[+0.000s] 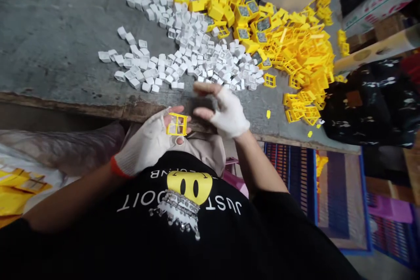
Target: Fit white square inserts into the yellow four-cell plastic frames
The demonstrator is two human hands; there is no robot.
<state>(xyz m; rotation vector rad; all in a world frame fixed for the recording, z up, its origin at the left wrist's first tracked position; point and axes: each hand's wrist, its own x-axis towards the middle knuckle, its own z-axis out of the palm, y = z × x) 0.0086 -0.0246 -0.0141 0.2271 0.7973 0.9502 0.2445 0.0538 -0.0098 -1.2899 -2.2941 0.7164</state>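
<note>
My left hand point(147, 142), in a white fingerless glove with an orange cuff, is over my lap just below the table edge. It holds a small yellow plastic window frame point(177, 124), divided by crossbars, on its fingers. To its right, my right hand point(226, 111), gloved the same way, hovers over the table edge with thumb and fingers apart. I see nothing between them, though the fingers are slightly blurred. Just beyond it lies a spread of small white plastic blocks point(197, 59) on the grey table point(72, 30).
At the back is a heap of yellow boxes point(215, 8), some with grey faces. Yellow frames point(302, 57) are piled at the right, by a black patterned cloth bag point(370, 100). Below the table's right side stands a blue crate point(341, 201). A bag with yellow parts point(19, 188) is at left.
</note>
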